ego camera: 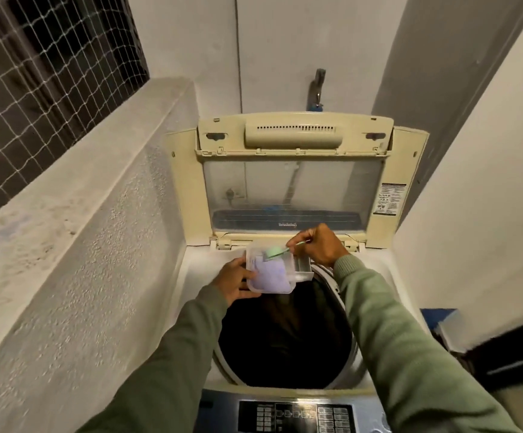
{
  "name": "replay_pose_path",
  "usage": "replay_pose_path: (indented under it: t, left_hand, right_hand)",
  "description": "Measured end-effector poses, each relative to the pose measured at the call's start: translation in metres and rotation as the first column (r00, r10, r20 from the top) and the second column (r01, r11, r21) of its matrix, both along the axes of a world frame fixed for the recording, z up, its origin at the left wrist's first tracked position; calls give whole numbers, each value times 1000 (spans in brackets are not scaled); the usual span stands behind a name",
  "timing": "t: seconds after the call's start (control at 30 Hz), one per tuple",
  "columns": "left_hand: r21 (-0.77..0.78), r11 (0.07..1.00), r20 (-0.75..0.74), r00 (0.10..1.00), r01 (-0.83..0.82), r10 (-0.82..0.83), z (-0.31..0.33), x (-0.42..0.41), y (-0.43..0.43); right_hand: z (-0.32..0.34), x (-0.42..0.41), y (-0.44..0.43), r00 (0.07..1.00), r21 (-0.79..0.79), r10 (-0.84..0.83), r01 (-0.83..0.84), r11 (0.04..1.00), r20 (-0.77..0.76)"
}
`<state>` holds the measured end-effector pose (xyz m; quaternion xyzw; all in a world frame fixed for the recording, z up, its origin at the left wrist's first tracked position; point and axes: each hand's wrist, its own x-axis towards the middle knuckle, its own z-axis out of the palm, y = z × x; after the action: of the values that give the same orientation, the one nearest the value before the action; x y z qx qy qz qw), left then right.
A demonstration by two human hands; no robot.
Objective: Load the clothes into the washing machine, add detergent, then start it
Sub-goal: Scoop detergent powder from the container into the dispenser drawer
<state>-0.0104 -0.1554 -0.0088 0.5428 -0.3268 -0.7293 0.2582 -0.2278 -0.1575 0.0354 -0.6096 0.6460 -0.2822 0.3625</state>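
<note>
Pale lilac detergent powder [271, 275] fills a clear plastic tub [251, 252] gripped by the left hand [238, 284] at the dark drum [285, 339]'s twelve o'clock. The right hand [319, 245] pinches a green scoop [277, 252] over it. Dosing seems underway; next, likely tip powder into the white drawer [304, 269], one o'clock.

My sleeves [394, 323] are olive green. The tub [251, 256] is clear, its powder [271, 278] pale lilac, the scoop [274, 252] mint green, the washer lid [288, 120] yellowed cream.
</note>
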Motion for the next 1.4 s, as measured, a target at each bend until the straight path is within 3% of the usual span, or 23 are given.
replay_pose_path:
  t: [0.1,0.23,0.37,0.63,0.77,0.9,1.03,1.13,1.27,1.4]
  left_hand:
    - [2,999,-1,999,51,-51,-6,3,-5]
    - [-23,998,10,998,56,-56,-17,6,-10]
    - [-32,997,8,998,66,-66,-27,4,-15]
    - [-18,998,-19,998,63,-64,-31,-5,-18]
    - [-60,998,-29,999,30,-31,-28,-6,-18]
    - [-81,997,-49,999,-4,0,-24,-4,-18]
    - [-100,995,-22,999,-27,25,-19,0,-18]
    - [-100,994,-3,999,-33,33,-16,3,-20]
    - [-109,994,25,1000,3,-1,-10,4,-22]
    - [-121,992,53,998,43,-37,-2,0,-26]
  right_hand:
    - [-5,9,0,993,-19,-10,8,1000,-119]
    - [-6,16,2,980,73,37,-23,997,-194]
    - [-4,21,0,976,8,-57,60,998,-209]
    - [0,33,-5,925,-73,-91,69,995,-369]
    - [-2,37,-10,823,-13,75,-99,995,-563]
    - [0,43,-16,862,82,165,-144,986,-478]
    - [1,44,-20,931,12,92,-94,996,-353]
    - [-1,41,-24,887,-96,43,-98,991,-459]
    - [-3,40,-24,799,-51,95,-155,987,-594]
    - [-13,45,-22,781,8,120,-146,989,-613]
